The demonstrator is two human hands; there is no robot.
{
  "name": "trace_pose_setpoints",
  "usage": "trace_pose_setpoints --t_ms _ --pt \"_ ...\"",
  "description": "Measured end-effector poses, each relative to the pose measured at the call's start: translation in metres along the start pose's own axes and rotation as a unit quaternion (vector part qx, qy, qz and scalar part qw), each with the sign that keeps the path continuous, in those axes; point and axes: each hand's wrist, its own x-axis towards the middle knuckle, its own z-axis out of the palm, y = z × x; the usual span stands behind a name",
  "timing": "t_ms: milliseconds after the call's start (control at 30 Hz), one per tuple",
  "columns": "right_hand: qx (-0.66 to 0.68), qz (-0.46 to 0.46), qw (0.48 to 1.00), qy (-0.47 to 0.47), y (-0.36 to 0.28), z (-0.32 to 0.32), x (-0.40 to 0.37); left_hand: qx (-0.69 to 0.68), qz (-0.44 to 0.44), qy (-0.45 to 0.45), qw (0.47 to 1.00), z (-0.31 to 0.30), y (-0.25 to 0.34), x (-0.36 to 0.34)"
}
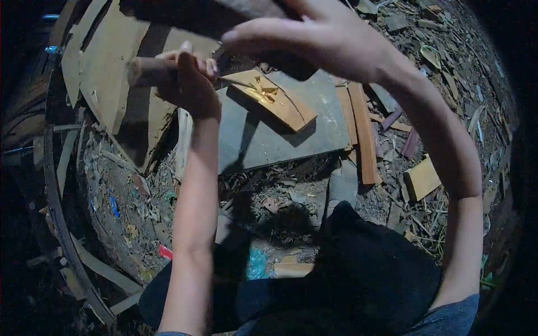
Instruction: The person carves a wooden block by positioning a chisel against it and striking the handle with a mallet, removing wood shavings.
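Note:
My left hand (190, 78) is closed around the thick wooden handle of a chisel (148, 73). Its thin blade points right, reaching the wood shavings (266, 89) on a small yellowish wooden block (288, 109). A dark crack runs along the block, which lies at a slant on a flat grey board (280, 148). Above and to the right of the block, my right hand (314, 39) is raised, thumb stretched to the left. A dark, greyish blocky thing (246, 7) is at its fingers, cut off by the top edge; I cannot tell what it is.
Large flat wooden sheets (106, 67) lean at the left. Reddish-brown strips (364, 134) lie beside the grey board, and a loose yellowish piece (424, 178) farther right. Wood scraps and debris cover the ground. My foot (343, 182) is just below the board.

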Motion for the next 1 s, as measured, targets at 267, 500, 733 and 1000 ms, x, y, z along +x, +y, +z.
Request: trace_pose_setpoints --t_ms 267,500,733,1000 --pt "-0.050 0.058 0.986 0.151 0.028 0.003 0.011 0.046 -0.011 0.023 0.999 0.022 0.007 -0.014" --pt "-0.035 0.098 0.991 0.084 0.033 -0.011 -0.004 0.051 -0.033 0.044 0.997 0.027 -0.005 -0.018" --pt "-0.074 0.020 0.987 0.143 0.039 0.001 -0.001 0.089 -0.011 0.014 0.996 0.034 -0.003 -0.022" --pt "-0.143 0.022 0.980 0.135 0.024 0.008 -0.009 0.036 -0.050 0.014 0.998 0.028 -0.008 -0.025"
